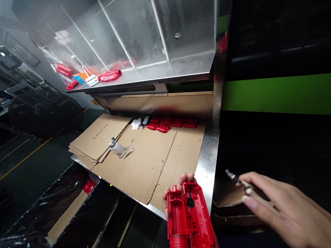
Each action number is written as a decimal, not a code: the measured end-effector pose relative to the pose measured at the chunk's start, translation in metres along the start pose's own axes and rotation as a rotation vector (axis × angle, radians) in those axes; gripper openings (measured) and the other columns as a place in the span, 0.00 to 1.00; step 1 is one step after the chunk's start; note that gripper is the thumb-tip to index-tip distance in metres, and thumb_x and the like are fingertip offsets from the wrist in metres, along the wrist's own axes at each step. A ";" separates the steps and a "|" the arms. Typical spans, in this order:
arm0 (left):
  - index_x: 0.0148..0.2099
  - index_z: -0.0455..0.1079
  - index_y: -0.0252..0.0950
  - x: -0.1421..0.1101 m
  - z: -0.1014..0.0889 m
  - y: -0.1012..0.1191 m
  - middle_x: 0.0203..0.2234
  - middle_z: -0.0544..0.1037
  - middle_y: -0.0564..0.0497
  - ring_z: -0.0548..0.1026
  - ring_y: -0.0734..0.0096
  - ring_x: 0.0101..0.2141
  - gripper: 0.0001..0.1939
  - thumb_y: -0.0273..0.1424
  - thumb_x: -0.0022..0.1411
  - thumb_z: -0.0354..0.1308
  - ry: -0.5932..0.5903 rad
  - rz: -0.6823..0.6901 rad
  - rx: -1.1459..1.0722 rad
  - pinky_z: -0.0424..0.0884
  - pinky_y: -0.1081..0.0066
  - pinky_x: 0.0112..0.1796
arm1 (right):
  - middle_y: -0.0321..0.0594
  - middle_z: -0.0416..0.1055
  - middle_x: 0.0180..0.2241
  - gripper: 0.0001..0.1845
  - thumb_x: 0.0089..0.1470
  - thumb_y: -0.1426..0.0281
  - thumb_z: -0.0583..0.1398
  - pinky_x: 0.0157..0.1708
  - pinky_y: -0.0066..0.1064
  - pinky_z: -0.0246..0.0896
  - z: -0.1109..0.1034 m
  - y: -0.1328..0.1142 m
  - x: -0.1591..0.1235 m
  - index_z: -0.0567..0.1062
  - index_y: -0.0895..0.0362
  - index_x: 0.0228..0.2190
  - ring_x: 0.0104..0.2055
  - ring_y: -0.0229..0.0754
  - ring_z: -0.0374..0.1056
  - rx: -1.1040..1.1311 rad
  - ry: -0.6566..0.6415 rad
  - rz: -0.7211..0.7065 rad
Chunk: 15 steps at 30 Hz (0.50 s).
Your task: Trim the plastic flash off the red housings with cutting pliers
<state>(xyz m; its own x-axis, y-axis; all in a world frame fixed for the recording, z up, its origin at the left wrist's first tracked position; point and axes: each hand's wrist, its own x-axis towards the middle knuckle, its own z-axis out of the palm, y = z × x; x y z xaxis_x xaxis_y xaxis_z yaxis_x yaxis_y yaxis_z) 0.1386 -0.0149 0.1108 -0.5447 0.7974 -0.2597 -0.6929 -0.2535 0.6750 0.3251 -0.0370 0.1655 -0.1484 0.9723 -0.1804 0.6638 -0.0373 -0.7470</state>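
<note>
1. Casing halves, red and side by side, make up the open red casing (176, 217) at the lower centre of the frame, in our left hand (187, 178).
2. As we judge it, work on this piece is partway: a dark round part (190, 202) sits inside one half, but the casing stands unclosed. We cannot tell how much remains.
3. Similar red pieces (163, 128) lie grouped near the frame's centre, at the back of the cardboard (135, 171); we cannot tell whether they are finished.
4. Our left hand cradles the casing from beneath, fingertips curling up past its far end.
5. Our right hand, (284, 210) at lower right, reaches in from the frame's edge, thumb and fingers pinching a slim metal-tipped tool (231, 174), well apart from the casing.
</note>
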 end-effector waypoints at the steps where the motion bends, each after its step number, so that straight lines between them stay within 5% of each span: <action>1: 0.38 0.77 0.42 0.008 -0.003 0.001 0.40 0.82 0.48 0.77 0.47 0.49 0.16 0.46 0.53 0.68 0.012 -0.045 0.023 0.75 0.50 0.50 | 0.35 0.71 0.40 0.23 0.63 0.45 0.45 0.41 0.38 0.67 0.002 -0.012 0.000 0.67 0.47 0.45 0.41 0.44 0.70 -0.007 -0.042 -0.058; 5: 0.38 0.78 0.35 0.018 -0.005 0.012 0.40 0.83 0.42 0.78 0.48 0.48 0.17 0.42 0.53 0.67 -0.081 -0.267 0.113 0.79 0.60 0.44 | 0.36 0.70 0.44 0.18 0.64 0.52 0.47 0.47 0.44 0.65 0.005 -0.036 0.007 0.69 0.47 0.46 0.45 0.45 0.67 -0.052 -0.159 -0.158; 9: 0.42 0.78 0.32 0.007 -0.001 0.016 0.44 0.81 0.40 0.77 0.52 0.50 0.26 0.50 0.53 0.64 -0.068 -0.238 0.093 0.79 0.68 0.41 | 0.34 0.70 0.39 0.15 0.65 0.58 0.49 0.44 0.42 0.62 0.010 -0.044 0.014 0.71 0.48 0.44 0.41 0.42 0.66 -0.093 -0.180 -0.193; 15: 0.47 0.77 0.33 -0.005 -0.002 0.017 0.46 0.80 0.40 0.77 0.53 0.45 0.28 0.51 0.57 0.60 -0.056 -0.177 0.172 0.79 0.67 0.38 | 0.36 0.70 0.36 0.16 0.64 0.59 0.48 0.39 0.39 0.60 0.011 -0.053 0.012 0.72 0.50 0.42 0.38 0.44 0.66 -0.189 -0.165 -0.189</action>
<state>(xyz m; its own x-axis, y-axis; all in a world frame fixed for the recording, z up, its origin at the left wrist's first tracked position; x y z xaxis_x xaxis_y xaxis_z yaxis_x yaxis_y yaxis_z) 0.1288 -0.0242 0.1223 -0.3912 0.8516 -0.3489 -0.6822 -0.0139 0.7311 0.2796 -0.0262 0.1959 -0.3889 0.9068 -0.1628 0.7353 0.1991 -0.6478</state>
